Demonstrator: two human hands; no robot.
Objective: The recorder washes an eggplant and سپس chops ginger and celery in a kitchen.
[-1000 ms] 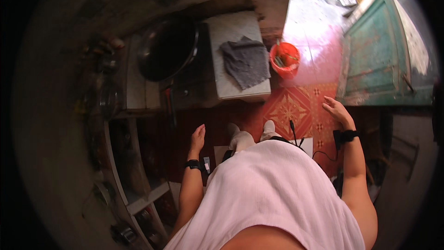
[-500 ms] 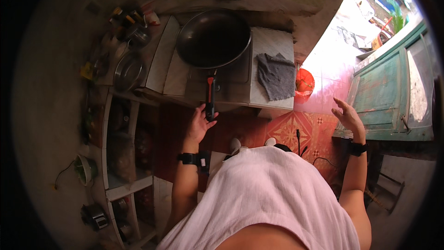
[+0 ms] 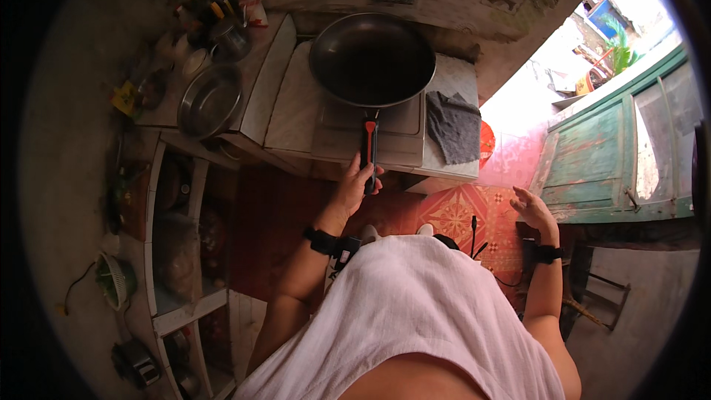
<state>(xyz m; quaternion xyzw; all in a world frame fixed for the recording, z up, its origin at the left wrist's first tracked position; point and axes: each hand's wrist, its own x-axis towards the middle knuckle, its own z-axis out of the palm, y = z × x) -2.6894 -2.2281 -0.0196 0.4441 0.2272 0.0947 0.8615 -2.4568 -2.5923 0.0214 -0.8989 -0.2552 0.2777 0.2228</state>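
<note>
A dark frying pan (image 3: 372, 59) rests on the stove (image 3: 404, 133), its black and red handle (image 3: 371, 141) pointing toward me. Around the lower end of that handle, the fingers of my left hand (image 3: 358, 181) are closed. My right hand (image 3: 535, 211) hangs in the air at the right, above the tiled floor and near the green door; its fingers are stretched out and it holds nothing. On the counter to the right of the pan lies a crumpled grey cloth (image 3: 455, 127).
Left of the stove are a metal basin (image 3: 210, 101) and a metal mug (image 3: 230, 38) among several kitchen items. Open shelves (image 3: 178, 215) stand below them. A red plastic bag (image 3: 486, 143) shows beyond the counter's right end, by a green door (image 3: 589, 155).
My left hand, open beside the handle before, has closed round it. My right hand has come down and inward a little. The whole view has shifted slightly.
</note>
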